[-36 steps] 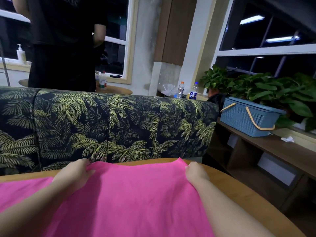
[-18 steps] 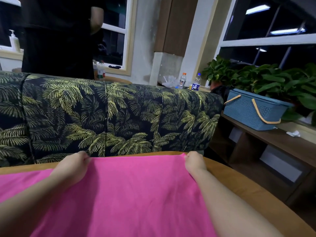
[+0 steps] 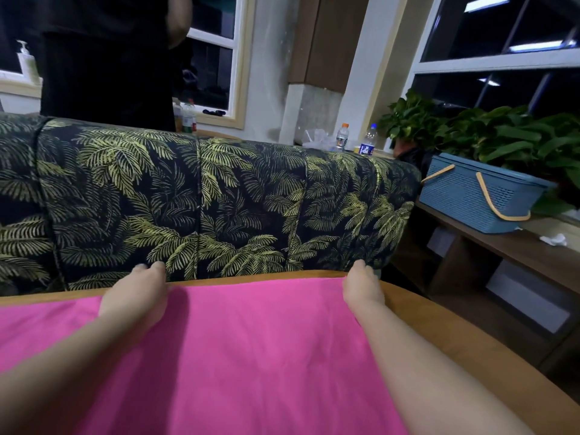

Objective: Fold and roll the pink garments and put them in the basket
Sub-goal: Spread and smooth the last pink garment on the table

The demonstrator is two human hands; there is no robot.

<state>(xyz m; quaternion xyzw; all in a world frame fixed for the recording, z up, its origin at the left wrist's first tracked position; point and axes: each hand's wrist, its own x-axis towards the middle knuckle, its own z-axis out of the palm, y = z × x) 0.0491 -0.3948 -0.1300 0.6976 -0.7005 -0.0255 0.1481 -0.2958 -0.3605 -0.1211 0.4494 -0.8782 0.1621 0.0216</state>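
A pink garment (image 3: pixel 251 340) lies spread flat on a round wooden table (image 3: pixel 445 328) in front of me. My left hand (image 3: pixel 138 293) grips its far edge on the left, fingers curled over the fabric. My right hand (image 3: pixel 361 285) grips the far right corner at the table's rim. A blue basket (image 3: pixel 470 196) with tan handles and a closed lid stands on a wooden shelf to the right, well apart from both hands.
A dark sofa back (image 3: pixel 201 202) with a palm-leaf print stands just beyond the table. A person in black (image 3: pixel 106 58) stands behind it. Bottles (image 3: pixel 367 142) and leafy plants (image 3: pixel 502 133) line the window ledge. A crumpled tissue (image 3: pixel 554 239) lies on the shelf (image 3: pixel 514 246).
Both hands have pushed the garment's far edge outward to the table's far rim, so it lies straighter. The view has tilted slightly.
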